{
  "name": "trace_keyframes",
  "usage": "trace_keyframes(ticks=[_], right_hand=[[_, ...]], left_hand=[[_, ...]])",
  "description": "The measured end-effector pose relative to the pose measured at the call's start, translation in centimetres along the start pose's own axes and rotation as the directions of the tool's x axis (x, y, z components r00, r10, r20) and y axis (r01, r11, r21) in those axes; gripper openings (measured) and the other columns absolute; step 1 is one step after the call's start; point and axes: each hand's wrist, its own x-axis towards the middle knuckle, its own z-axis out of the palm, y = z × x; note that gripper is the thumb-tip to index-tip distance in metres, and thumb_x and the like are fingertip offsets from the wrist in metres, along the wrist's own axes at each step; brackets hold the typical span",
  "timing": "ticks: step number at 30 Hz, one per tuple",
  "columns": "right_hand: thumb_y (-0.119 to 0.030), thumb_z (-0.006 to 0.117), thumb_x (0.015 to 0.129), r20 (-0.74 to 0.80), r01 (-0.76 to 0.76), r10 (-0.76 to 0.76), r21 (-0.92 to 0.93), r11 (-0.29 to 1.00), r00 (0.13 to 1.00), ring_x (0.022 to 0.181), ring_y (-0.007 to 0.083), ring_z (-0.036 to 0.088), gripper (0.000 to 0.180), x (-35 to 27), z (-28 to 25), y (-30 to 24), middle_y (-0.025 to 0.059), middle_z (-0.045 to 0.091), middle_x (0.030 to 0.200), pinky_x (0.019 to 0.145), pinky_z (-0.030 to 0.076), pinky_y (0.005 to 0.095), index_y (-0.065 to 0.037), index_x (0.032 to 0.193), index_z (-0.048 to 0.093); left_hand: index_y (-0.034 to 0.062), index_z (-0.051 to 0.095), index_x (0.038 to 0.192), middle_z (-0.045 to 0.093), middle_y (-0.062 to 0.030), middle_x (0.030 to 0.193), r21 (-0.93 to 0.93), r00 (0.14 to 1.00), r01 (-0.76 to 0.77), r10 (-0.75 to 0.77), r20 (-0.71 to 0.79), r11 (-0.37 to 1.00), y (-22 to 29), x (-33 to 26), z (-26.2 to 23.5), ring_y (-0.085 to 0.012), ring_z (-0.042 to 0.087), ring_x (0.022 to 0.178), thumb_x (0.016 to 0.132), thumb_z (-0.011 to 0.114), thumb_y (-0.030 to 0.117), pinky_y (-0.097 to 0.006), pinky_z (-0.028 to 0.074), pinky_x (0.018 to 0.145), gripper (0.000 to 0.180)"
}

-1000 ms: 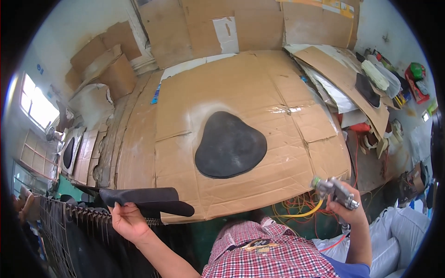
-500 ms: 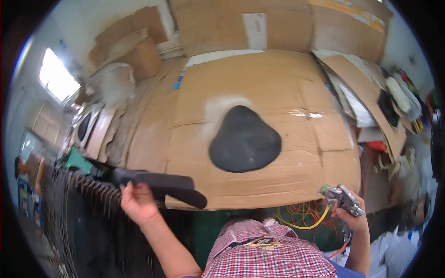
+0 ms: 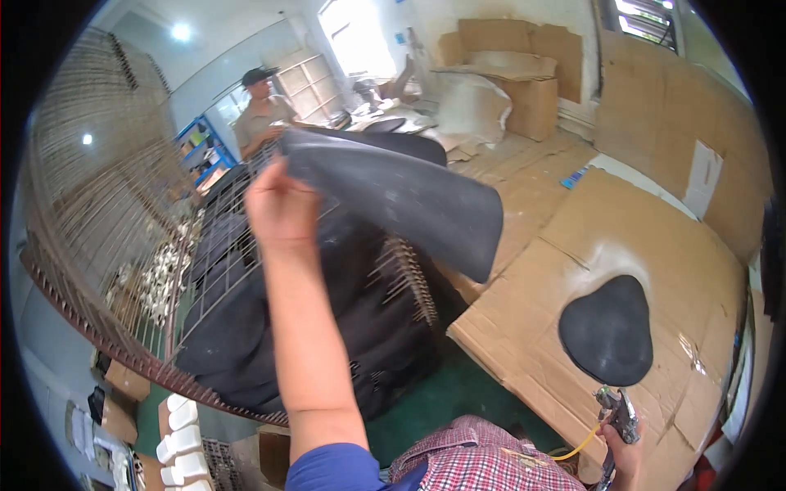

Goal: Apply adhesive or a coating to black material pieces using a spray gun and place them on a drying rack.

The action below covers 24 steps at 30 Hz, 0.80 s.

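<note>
My raised left hand [image 3: 282,209] is closed on the edge of a flexible black sheet piece [image 3: 409,196], which droops to the right over a wire rack. Behind it part of another dark piece shows; I cannot tell whether it is held too. At the lower right, my right hand [image 3: 627,454] grips a metal spray gun [image 3: 619,416] with a yellow hose. Just beyond the gun, a rounded, pear-shaped black piece [image 3: 607,331] lies flat on the cardboard-covered table [image 3: 532,303]. Pale overspray marks the cardboard around its far edge.
A wire rack [image 3: 237,258] with dark sheets stands at the left, its tall grid side [image 3: 90,164] tilted up. Beyond it is a co-worker [image 3: 260,114] in a cap. Cardboard boxes [image 3: 524,98] stand at the back, and white blocks [image 3: 182,438] sit at the lower left.
My view has swung left toward the rack. My left hand has risen with the black sheet over the rack. The spray gun stays in my right hand, and the pear-shaped piece remains on the cardboard.
</note>
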Motion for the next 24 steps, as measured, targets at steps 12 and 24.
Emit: trace_keyframes(ticks=[12, 24], right_hand=[[0.005, 0.062, 0.069, 0.396, -0.032, 0.047, -0.043, 0.999, 0.917, 0.073, 0.0097, 0.057, 0.043, 10.1, 9.5, -1.1, 0.0029, 0.06, 0.084, 0.066, 0.051, 0.0258, 0.001, 0.112, 0.055], [-0.003, 0.069, 0.075, 0.21, -0.099, 0.126, -0.136, 0.986, 0.97, 0.081, 0.0073, 0.055, 0.047, 9.5, 10.3, 3.9, -0.0015, 0.059, 0.09, 0.075, 0.047, 0.0249, -0.004, 0.12, 0.055]], left_hand=[[-0.0003, 0.05, 0.112, 0.055, -0.0124, 0.106, 0.816, 0.126, -0.098, 0.82, -0.558, 0.57, 27.6, -23.8, -14.8, -0.0256, 0.055, 0.094, 0.085, 0.05, 0.011, -0.038, 0.043, 0.088, 0.029], [0.002, 0.065, 0.092, 0.063, -0.0016, 0.088, 0.818, 0.872, 0.397, 0.106, -0.477, 0.416, -19.1, -18.3, -20.2, -0.0097, 0.058, 0.082, 0.08, 0.063, -0.001, -0.024, 0.047, 0.077, 0.013]])
